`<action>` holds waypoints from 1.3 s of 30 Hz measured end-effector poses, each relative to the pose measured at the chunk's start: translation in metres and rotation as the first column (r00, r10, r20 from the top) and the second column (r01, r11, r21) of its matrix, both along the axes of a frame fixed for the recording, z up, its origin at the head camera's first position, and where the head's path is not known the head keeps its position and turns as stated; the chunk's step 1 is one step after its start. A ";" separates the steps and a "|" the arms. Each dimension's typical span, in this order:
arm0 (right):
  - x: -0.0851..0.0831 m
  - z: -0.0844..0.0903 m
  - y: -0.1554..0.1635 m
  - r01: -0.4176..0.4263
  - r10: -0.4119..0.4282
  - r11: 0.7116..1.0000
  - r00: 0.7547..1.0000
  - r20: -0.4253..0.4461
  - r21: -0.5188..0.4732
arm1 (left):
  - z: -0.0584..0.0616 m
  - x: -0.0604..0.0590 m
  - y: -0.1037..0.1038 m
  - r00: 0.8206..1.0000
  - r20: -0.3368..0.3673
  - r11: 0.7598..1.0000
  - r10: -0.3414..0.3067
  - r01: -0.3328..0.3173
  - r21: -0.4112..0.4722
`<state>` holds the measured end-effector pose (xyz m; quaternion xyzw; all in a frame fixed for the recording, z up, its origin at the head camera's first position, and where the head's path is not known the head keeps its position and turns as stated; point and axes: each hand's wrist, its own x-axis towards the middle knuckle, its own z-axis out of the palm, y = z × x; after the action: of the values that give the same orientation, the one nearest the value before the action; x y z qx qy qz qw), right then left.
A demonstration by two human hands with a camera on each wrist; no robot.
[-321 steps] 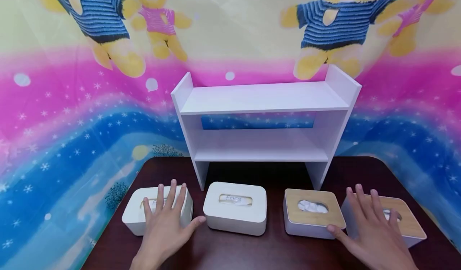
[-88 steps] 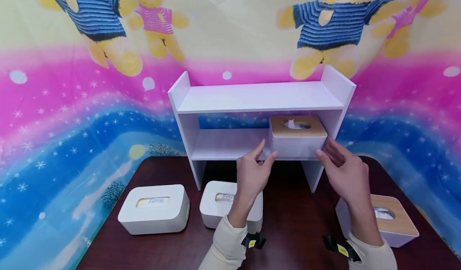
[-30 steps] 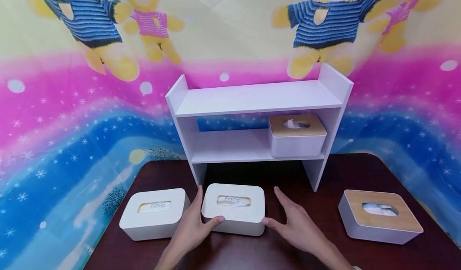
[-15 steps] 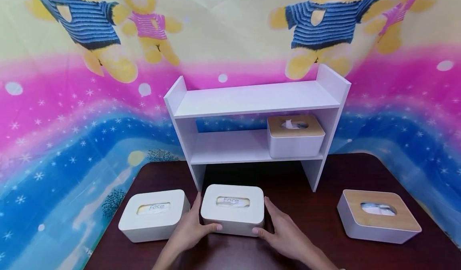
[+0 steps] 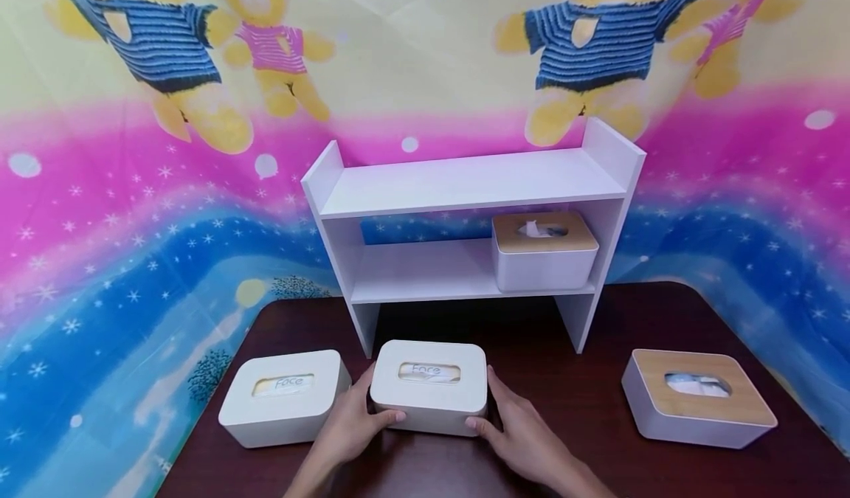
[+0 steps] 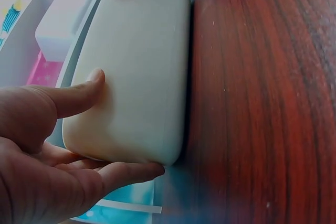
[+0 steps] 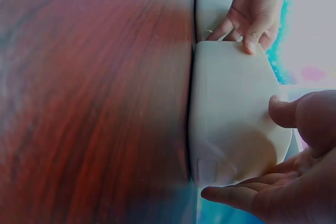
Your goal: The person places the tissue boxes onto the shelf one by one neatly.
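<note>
The white rounded-corner plastic tissue box with a "Face" label window sits on the dark brown wooden table, squarely between the 2 hands. The left hand holds its left end, thumb on the near face and fingers along the end wall; the right hand mirrors this on the right end, so the fingers of both are curled and clamped on the box. The wrist views show the shell smooth and glossy, so it is probably light and stiff but somewhat slippery; squeezing the 2 short ends, with fingertips low near the base, looks like the safest hold, and the lid may be loose. Just beyond the left fingers lies a second white "Face" box; well past the right fingers is a white box with a bamboo lid. Above the fingers stands the white 2-tier shelf, its lower tier holding another bamboo-lidded box. Compared with 1.0 s ago, both hands have closed in from spread, open poses to full contact.
</note>
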<state>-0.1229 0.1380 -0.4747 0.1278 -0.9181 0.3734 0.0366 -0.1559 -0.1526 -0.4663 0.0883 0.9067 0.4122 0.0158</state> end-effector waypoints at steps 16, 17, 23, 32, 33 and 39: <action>0.000 0.007 0.001 0.053 -0.053 0.999 0.996 -0.074 -0.014 | 0.005 0.000 0.004 0.999 -0.033 1.000 0.002 -0.002 0.006; -0.001 0.008 0.002 0.053 -0.055 0.998 0.995 -0.083 -0.022 | 0.006 0.000 0.004 1.000 -0.030 1.000 -0.004 0.004 0.013; -0.002 0.017 0.004 0.053 -0.060 0.996 0.992 -0.107 -0.067 | 0.018 0.002 0.004 0.998 -0.011 0.991 -0.055 0.056 0.118; -0.005 0.038 0.006 0.095 -0.105 0.994 0.979 -0.173 -0.062 | 0.042 0.005 0.007 1.000 -0.014 0.989 0.006 -0.004 0.148; -0.005 0.040 0.005 0.099 -0.110 0.993 0.978 -0.177 -0.069 | 0.045 0.005 0.007 1.000 -0.018 0.989 0.013 -0.010 0.145; -0.007 0.055 0.004 0.113 -0.136 0.985 0.974 -0.180 -0.130 | 0.061 0.007 0.009 0.995 -0.089 0.984 0.039 -0.023 0.174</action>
<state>-0.1303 0.1422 -0.4196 0.1021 -0.8930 0.4105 0.1540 -0.1486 -0.1437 -0.4058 0.0941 0.8685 0.4851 -0.0403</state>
